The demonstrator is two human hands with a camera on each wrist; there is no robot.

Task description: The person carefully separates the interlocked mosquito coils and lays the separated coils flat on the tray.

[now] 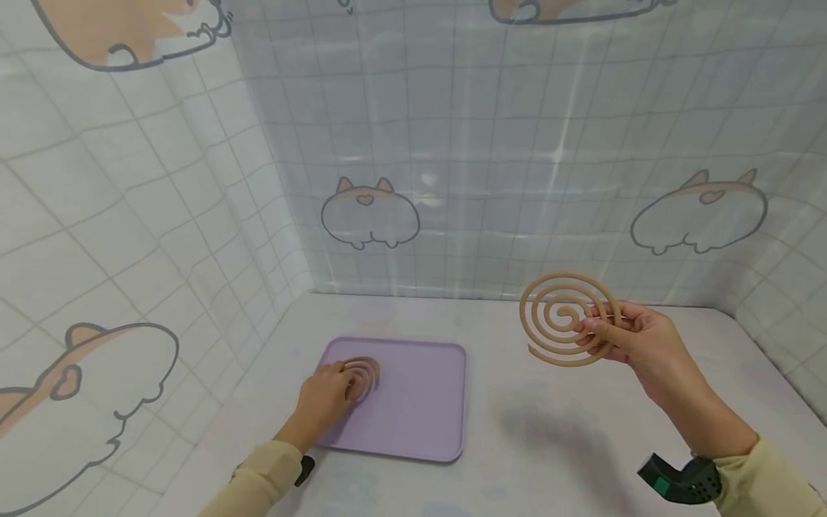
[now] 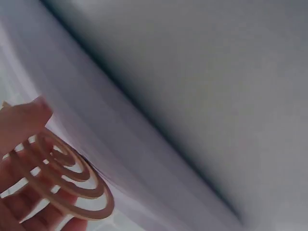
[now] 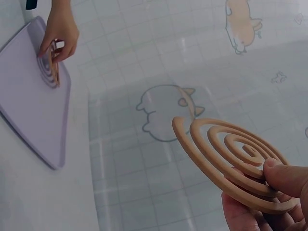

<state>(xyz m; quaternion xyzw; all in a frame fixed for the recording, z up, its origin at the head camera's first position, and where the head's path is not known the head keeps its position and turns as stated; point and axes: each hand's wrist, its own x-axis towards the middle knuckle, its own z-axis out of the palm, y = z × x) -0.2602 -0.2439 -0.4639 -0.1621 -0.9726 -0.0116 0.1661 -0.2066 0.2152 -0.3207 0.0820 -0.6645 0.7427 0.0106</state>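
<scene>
In the head view my right hand (image 1: 636, 334) holds a tan mosquito coil (image 1: 561, 287) up above the right part of the table, thumb on its near face and fingers behind. The right wrist view shows the flat spiral (image 3: 207, 166) pinched at its edge. Over the left side of a lilac tray (image 1: 420, 402), my left hand (image 1: 325, 395) grips a second tan mosquito coil (image 1: 370, 366), tilted on edge. Thumb and fingers lie on both sides of that coil (image 2: 86, 192) in the left wrist view. Whether its lower rim touches the tray I cannot tell.
The tray rests on a pale table (image 1: 504, 467). Behind it and at both sides hang tile-patterned sheets (image 1: 491, 179) printed with cartoon corgis. A dark wrist device (image 1: 685, 481) sits on my right wrist.
</scene>
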